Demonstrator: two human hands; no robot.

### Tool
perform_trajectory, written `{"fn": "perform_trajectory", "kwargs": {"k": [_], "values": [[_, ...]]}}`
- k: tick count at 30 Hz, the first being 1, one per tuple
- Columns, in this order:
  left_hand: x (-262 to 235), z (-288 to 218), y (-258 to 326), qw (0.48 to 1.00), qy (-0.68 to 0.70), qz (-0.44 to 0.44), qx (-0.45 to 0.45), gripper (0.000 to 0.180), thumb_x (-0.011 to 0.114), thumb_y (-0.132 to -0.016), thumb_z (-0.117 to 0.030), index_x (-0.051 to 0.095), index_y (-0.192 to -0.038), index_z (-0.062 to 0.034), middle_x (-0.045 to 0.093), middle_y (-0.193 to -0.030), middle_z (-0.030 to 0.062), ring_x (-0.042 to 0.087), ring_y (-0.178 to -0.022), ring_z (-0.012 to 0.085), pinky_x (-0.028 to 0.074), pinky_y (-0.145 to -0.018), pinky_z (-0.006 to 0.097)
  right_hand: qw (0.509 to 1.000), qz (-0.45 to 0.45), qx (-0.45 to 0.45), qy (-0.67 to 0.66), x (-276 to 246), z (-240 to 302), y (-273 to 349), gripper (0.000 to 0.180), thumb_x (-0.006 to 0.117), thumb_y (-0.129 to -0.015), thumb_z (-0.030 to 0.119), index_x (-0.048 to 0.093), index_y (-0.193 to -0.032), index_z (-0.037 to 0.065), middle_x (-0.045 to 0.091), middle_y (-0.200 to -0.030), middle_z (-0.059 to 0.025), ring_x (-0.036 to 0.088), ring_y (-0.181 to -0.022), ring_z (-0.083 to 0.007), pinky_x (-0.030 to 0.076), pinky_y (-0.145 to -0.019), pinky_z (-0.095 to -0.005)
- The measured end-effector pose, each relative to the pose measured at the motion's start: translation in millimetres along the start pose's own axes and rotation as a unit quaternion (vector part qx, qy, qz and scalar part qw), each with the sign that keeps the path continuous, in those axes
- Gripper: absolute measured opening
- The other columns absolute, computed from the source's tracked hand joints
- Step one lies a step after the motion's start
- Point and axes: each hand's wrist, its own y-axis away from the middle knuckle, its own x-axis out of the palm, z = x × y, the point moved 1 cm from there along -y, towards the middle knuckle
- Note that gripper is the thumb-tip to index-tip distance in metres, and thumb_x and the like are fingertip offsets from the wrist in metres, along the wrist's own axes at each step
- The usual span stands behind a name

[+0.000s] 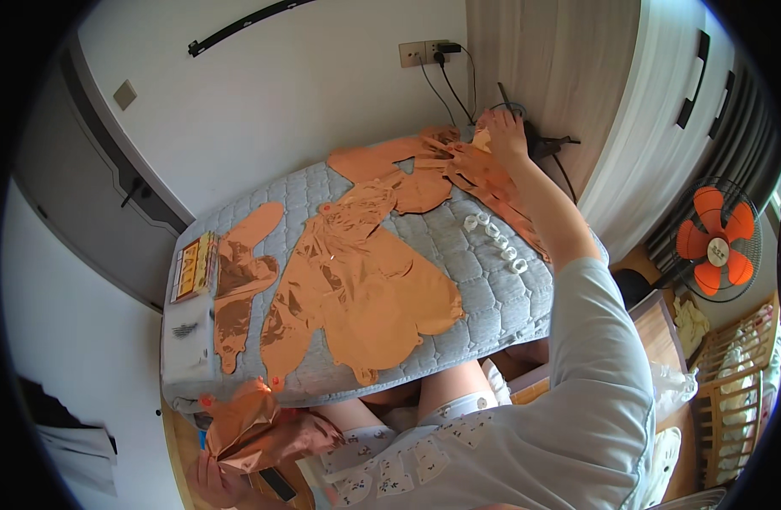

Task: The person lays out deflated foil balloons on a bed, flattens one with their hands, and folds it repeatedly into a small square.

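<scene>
My left hand (pixel 210 481), low at the left beside the bed, is closed on the edge of a crumpled orange foil balloon (pixel 250 425). My right arm reaches to the bed's far right corner. There my right hand (pixel 502 134) has its fingers bent at the top of a long, uninflated foil balloon (pixel 497 191); the fingertips are partly hidden. A large flat foil balloon (pixel 373 293) covers the middle of the mattress, with a narrower foil piece (pixel 246 280) to its left. Several small white ring-shaped rolls (pixel 501 241) lie in a row on the right.
The grey quilted mattress (pixel 501 314) meets the wall and a wardrobe (pixel 552 59). A flat box (pixel 193 268) lies at its left edge. Black cables (pixel 448 85) hang from a wall socket behind my right hand. An orange-bladed fan (pixel 715 246) and a wooden crib (pixel 735 391) stand right.
</scene>
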Motion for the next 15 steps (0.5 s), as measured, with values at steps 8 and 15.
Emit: {"fn": "perform_trajectory", "kwargs": {"k": [8, 15], "values": [[18.4, -20.7, -30.9, 0.999, 0.01, -0.011, 0.033, 0.012, 0.059, -0.097, 0.008, 0.064, -0.106, 0.003, 0.073, -0.105, 0.0196, 0.068, -0.09, 0.0388, 0.058, -0.077, 0.048, 0.873, 0.399, -0.012, -0.28, -37.5, -5.0, 72.8, 0.048, 0.061, -0.094, 0.056, 0.073, -0.123, 0.019, 0.067, -0.126, -0.0156, 0.057, -0.126, -0.0329, 0.042, -0.104, -0.0521], [53.5, -56.7, -55.8, 0.951, 0.227, -0.209, -0.008, 0.029, 0.077, -0.094, -0.025, 0.061, -0.101, -0.0013, 0.071, -0.091, 0.0108, 0.066, -0.086, 0.0303, 0.057, -0.07, 0.044, 0.89, 0.344, 0.017, -0.297, -94.3, 18.4, 61.1, 0.053, 0.06, -0.097, 0.055, 0.069, -0.132, 0.015, 0.064, -0.135, -0.0132, 0.051, -0.135, -0.0314, 0.04, -0.11, -0.0497]]}}
